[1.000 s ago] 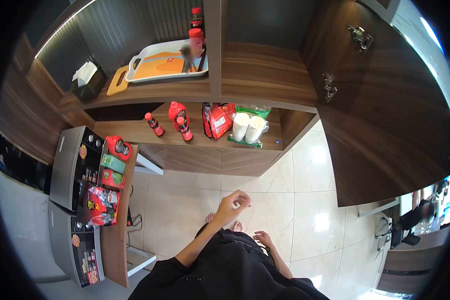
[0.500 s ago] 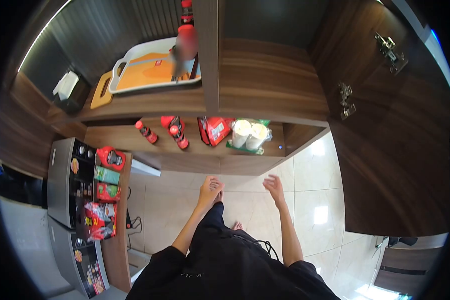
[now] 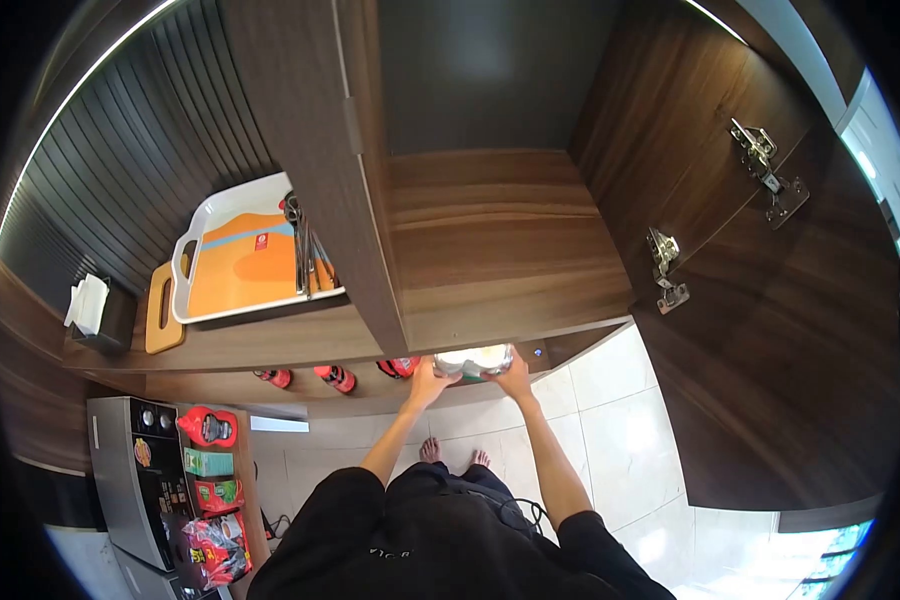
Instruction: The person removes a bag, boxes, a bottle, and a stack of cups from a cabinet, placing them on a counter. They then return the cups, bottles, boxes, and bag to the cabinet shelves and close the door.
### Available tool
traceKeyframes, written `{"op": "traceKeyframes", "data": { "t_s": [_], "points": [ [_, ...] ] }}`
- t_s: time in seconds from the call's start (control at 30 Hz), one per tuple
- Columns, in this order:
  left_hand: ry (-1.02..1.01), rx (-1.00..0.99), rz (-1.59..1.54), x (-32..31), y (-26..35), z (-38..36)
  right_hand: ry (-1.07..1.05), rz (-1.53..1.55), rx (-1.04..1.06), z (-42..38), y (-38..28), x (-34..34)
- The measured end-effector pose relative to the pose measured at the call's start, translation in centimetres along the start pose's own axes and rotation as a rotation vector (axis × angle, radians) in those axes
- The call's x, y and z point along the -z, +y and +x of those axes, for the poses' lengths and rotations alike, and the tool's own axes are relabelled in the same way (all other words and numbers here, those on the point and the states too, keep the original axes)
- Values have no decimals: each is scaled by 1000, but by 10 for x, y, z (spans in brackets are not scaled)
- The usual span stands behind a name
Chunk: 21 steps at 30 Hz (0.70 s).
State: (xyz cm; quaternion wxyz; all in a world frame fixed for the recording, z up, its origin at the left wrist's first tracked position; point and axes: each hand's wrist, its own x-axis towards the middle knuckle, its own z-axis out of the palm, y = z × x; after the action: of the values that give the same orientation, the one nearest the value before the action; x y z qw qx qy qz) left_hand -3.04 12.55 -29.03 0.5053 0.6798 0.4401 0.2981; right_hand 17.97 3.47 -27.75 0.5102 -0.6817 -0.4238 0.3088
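A clear-wrapped pack of white cylinders is at the front of the lower shelf, between my two hands. My left hand is closed against its left end. At the right end, my right hand grips it with the fingers partly hidden behind the wrap. Just left of the pack lies a red packet, partly covered by the upper shelf's edge. Further left on that shelf are a red-capped bottle and another red bottle.
An open cabinet door with metal hinges stands on the right. The upper shelf holds a white-rimmed tray with utensils, a wooden cutting board and a tissue box. Red sauce bottle and several packets stand lower left.
Both hands have moved forward from above the floor and taken hold of the wrapped pack. The view has shifted closer to the cabinet, and my feet now stand side by side.
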Motion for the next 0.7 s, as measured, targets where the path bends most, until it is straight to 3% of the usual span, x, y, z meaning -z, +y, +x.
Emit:
{"op": "traceKeyframes", "data": {
  "t_s": [0.13,0.23,0.3,0.4,0.5,0.53,0.6,0.63,0.7],
  "points": [
    [45,-221,224,4,15,-36,4,-105,142,-41,-35,12],
    [-83,-162,243,21,36,-83,-52,-164,118,-75,-61,39],
    [-186,-146,303,34,79,-112,-123,-110,172,-98,-97,65],
    [-273,-16,102,49,190,-141,-180,-166,136,-125,-148,100],
    [-105,-131,103,47,251,-157,-118,54,50,-148,-175,124],
    [-4,-280,99,47,267,-158,-95,195,33,-152,-187,127],
    [194,-581,89,51,302,-152,29,198,196,-148,-223,134],
    [171,-650,38,55,324,-144,88,180,283,-141,-242,135],
    [234,-695,112,58,334,-125,225,631,317,-112,-289,119]
  ]
}}
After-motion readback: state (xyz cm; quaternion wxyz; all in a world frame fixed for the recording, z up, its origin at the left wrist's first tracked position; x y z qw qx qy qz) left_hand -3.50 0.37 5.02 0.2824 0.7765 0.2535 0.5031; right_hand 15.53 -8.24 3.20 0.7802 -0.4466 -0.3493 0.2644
